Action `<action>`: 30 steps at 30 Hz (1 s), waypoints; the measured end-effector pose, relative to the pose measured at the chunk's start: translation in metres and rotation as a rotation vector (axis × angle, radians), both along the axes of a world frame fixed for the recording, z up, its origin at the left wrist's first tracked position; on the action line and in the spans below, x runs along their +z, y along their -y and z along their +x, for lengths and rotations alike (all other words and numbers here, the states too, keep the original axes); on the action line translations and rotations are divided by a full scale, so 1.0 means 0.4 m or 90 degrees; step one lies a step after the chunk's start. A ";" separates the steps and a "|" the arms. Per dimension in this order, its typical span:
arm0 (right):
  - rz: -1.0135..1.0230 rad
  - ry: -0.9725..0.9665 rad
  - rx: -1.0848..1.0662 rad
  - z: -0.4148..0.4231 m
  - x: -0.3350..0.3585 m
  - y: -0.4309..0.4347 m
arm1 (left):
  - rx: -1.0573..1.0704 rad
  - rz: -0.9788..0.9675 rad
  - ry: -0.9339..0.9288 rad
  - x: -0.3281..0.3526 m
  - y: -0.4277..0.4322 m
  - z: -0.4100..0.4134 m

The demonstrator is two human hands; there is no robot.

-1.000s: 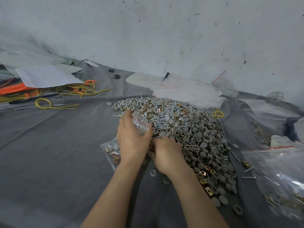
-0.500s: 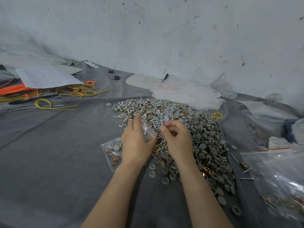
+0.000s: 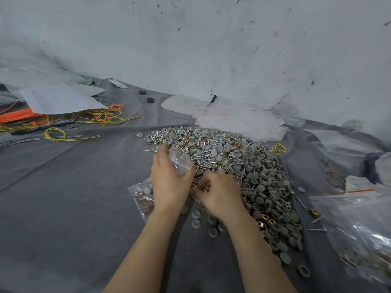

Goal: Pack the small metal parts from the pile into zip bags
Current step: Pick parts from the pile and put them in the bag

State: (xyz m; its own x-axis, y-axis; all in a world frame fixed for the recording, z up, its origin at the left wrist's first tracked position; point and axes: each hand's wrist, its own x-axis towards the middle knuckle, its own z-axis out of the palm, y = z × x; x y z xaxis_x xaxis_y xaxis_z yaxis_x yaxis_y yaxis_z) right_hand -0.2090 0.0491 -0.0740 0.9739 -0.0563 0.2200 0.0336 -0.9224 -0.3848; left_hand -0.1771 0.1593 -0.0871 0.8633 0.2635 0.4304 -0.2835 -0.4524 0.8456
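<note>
A wide pile of small metal parts (image 3: pixel 243 166), screws, grey round caps and copper clips, lies on the grey cloth (image 3: pixel 63 197). My left hand (image 3: pixel 169 182) holds a small clear zip bag (image 3: pixel 181 160) with a red strip at the pile's near left edge. My right hand (image 3: pixel 220 193) is down on the pile just right of it, fingers curled and pinching small parts. A filled zip bag (image 3: pixel 140 194) with caps and copper clips lies flat under my left wrist.
A large clear bag (image 3: pixel 359 225) of packed parts lies at the right. Yellow and orange wires (image 3: pixel 69 125) and paper sheets (image 3: pixel 57 100) sit far left. Plastic sheets (image 3: pixel 239 121) lie behind the pile, against the white wall. Loose caps (image 3: pixel 196 220) lie near my wrists.
My right hand has dropped from the bag's mouth back down to the near edge of the pile and closed on parts. My left hand still holds the small bag.
</note>
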 end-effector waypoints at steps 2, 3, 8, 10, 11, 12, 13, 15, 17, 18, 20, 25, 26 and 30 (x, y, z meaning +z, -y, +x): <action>-0.100 -0.064 -0.019 -0.003 -0.010 -0.018 | 0.003 -0.002 0.004 0.000 0.001 0.000; -0.109 -0.066 -0.023 -0.004 -0.016 -0.025 | 0.001 0.000 0.003 0.000 0.001 0.000; -0.094 -0.024 -0.037 -0.003 -0.028 -0.040 | -0.008 0.029 0.002 -0.003 0.003 -0.002; -0.022 0.006 -0.038 -0.001 -0.019 -0.031 | -0.014 0.047 -0.005 -0.004 0.004 -0.003; 0.040 0.025 -0.040 0.001 -0.014 -0.024 | -0.019 0.058 -0.011 -0.005 0.004 -0.003; 0.114 0.044 -0.046 0.005 -0.010 -0.016 | -0.027 0.074 -0.018 -0.006 0.005 -0.005; 0.194 0.065 -0.055 0.008 -0.005 -0.008 | -0.036 0.094 -0.023 -0.008 0.005 -0.006; 0.334 0.126 -0.075 0.011 0.005 0.004 | -0.056 0.137 -0.025 -0.010 0.007 -0.009; 0.416 0.183 -0.077 0.013 0.011 0.010 | -0.070 0.166 -0.017 -0.010 0.010 -0.013; 0.434 0.192 -0.065 0.016 0.012 0.011 | -0.075 0.178 -0.015 -0.009 0.012 -0.014; 0.439 0.171 -0.020 0.018 0.012 0.006 | -0.087 0.196 -0.011 -0.008 0.014 -0.017; 0.441 0.117 0.085 0.016 0.015 -0.008 | -0.095 0.175 -0.009 -0.011 0.013 -0.015; 0.447 0.128 0.072 0.017 0.016 -0.004 | -0.085 0.159 -0.008 -0.011 0.012 -0.013; 0.248 0.124 -0.008 0.010 0.011 0.019 | -0.030 0.063 -0.012 -0.007 0.008 -0.003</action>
